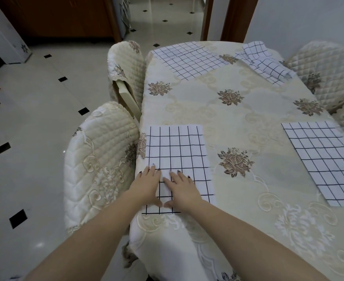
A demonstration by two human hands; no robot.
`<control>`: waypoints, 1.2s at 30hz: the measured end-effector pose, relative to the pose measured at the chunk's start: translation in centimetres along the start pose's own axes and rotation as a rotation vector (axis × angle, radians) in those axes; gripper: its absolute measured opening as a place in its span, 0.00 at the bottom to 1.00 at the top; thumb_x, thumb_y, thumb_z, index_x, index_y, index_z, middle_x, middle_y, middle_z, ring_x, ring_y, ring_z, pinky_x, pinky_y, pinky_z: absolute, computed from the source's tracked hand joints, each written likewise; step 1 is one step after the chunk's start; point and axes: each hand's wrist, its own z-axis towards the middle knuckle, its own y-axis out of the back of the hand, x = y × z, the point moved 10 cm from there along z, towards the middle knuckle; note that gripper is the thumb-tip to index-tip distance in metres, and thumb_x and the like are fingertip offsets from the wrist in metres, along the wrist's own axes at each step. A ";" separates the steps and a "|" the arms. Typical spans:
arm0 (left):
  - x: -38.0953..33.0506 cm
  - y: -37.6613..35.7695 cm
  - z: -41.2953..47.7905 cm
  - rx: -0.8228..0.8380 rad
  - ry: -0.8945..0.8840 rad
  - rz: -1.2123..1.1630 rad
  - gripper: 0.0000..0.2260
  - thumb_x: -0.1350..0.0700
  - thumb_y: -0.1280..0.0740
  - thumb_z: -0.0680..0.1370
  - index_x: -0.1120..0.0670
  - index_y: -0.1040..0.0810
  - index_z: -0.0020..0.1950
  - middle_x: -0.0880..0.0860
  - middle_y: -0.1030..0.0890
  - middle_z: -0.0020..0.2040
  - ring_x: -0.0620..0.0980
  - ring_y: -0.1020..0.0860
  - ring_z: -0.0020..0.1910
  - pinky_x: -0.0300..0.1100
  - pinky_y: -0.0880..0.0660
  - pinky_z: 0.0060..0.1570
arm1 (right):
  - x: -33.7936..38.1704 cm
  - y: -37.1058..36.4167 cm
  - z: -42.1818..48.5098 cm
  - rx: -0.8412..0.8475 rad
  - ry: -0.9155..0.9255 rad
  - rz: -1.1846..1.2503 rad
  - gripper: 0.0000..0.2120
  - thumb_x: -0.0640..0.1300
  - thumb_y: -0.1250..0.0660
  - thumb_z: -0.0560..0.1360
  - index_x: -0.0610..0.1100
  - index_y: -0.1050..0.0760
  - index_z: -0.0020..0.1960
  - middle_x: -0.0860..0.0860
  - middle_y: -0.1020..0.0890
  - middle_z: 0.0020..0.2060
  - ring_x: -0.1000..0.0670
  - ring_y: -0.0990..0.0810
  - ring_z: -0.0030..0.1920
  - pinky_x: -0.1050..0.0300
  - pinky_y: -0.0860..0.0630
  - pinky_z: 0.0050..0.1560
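White placemat point(177, 151), black grid; cream tablecloth point(238, 122), brown flowers; white floor point(35, 118), black diamonds.

Place: we read this as a home dining room | dining table point(254, 122) draped in cream floral fabric | quilted covers on the near-left chair point(100, 159) and far-right chair point(319, 63) | checked cloth point(177, 147) at a seat | glossy tiled floor point(45, 94) left | wooden door frame point(235, 17) far
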 end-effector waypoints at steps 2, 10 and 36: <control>0.3 -0.9 -0.2 0.068 0.015 -0.010 0.56 0.39 0.24 0.64 0.56 0.56 0.79 0.57 0.59 0.79 0.58 0.58 0.78 0.56 0.49 0.75 | -0.7 -0.1 -0.4 0.015 -0.027 -0.009 0.44 0.58 0.31 0.71 0.52 0.52 0.78 0.50 0.55 0.78 0.45 0.58 0.78 0.43 0.54 0.76; 1.0 -2.0 -0.2 0.141 0.008 0.000 0.59 0.38 0.24 0.63 0.51 0.62 0.79 0.53 0.64 0.79 0.57 0.62 0.77 0.64 0.49 0.72 | -8.2 1.0 -3.3 0.031 -0.173 -0.067 0.52 0.56 0.25 0.67 0.49 0.55 0.78 0.47 0.55 0.78 0.45 0.55 0.78 0.47 0.47 0.76; 4.1 8.0 14.1 0.012 0.095 -0.215 0.55 0.41 0.23 0.65 0.64 0.52 0.77 0.64 0.56 0.78 0.59 0.60 0.78 0.52 0.46 0.75 | -6.8 10.0 15.4 0.027 -0.066 -0.101 0.52 0.58 0.29 0.70 0.40 0.59 0.78 0.44 0.59 0.78 0.44 0.58 0.78 0.45 0.50 0.76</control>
